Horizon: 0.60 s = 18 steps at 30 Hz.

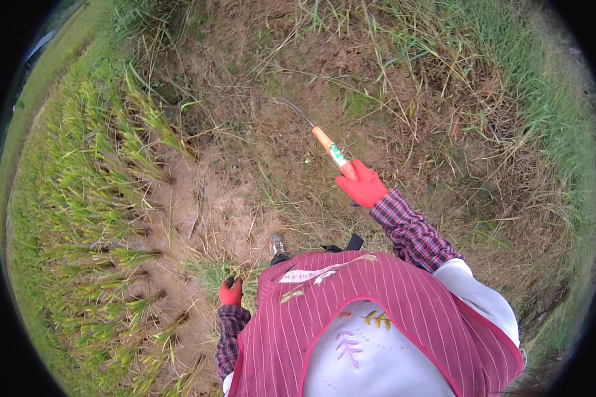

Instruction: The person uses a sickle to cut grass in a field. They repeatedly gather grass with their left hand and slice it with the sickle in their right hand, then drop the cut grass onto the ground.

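A sickle with an orange handle [324, 139] extends from my right hand [361, 184], which wears a red glove and grips the handle's lower end. Its thin curved blade [294, 107] points up and to the left, above bare soil and touching no plant that I can make out. Lower down, beside the striped maroon apron [288, 317], hangs my left hand [231, 293], in a red glove with dark fingertips. The fingers look curled, and a tuft of green grass [211, 275] shows behind and around them. Whether they hold any of it is unclear.
Rows of rice plants or cut stubble [94, 208] fill the left side, with muddy soil [218, 191] alongside. Tall grass [541, 94] and dry straw [516, 164] line the right. One shoe [277, 244] shows below the apron's edge.
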Available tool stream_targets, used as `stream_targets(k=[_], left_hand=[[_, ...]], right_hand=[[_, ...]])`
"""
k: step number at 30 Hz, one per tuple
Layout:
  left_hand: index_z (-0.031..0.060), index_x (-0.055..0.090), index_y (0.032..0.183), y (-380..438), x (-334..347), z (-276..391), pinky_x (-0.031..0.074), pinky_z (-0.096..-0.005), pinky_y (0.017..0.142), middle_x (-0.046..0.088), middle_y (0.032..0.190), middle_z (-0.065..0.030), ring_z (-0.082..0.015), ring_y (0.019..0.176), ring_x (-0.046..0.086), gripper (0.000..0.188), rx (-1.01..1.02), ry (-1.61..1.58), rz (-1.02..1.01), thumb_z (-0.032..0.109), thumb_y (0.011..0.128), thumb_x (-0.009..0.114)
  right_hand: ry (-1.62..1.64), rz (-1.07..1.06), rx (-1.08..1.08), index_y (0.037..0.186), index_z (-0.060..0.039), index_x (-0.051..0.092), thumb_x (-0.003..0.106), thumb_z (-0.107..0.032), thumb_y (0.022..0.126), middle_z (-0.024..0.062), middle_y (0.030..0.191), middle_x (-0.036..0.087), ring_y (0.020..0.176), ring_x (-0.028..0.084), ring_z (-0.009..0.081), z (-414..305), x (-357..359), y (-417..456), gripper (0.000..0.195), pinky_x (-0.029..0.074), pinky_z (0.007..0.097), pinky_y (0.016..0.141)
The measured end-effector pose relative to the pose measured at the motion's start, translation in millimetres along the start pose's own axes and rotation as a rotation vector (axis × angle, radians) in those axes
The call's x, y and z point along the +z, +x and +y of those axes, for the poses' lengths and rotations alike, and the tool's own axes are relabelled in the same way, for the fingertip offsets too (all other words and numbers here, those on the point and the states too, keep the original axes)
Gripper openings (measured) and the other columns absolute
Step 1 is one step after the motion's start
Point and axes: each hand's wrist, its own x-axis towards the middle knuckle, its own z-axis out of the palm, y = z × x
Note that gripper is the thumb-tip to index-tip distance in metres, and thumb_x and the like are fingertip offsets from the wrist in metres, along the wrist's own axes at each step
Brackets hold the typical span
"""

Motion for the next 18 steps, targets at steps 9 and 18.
stream_targets(k=[9, 18], left_hand=[[-0.0022, 0.066, 0.088, 78, 7, 23, 0.048, -0.0296, 0.065, 0.067, 0.076, -0.0082, -0.0151, 0.068, 0.061, 0.029, 0.133, 0.117, -0.227, 0.024, 0.077, 0.067], [-0.0004, 0.067, 0.088, 125, 31, 66, 0.047, -0.0280, 0.067, 0.067, 0.076, -0.0069, -0.0130, 0.071, 0.059, 0.027, 0.158, 0.683, -0.454, 0.025, 0.079, 0.065]], right_hand=[[0.709, 0.711, 0.105, 0.093, -0.0032, 0.051, 0.065, -0.028, 0.080, 0.0012, 0.066, 0.052, 0.053, 0.048, 0.0095, 9, -91, -4, 0.031, 0.038, 0.0276, 0.046], [0.793, 0.941, 0.302, 0.095, -0.0038, 0.052, 0.063, -0.027, 0.081, 0.0023, 0.068, 0.053, 0.049, 0.049, 0.0105, 71, -86, -58, 0.029, 0.039, 0.0273, 0.043]])
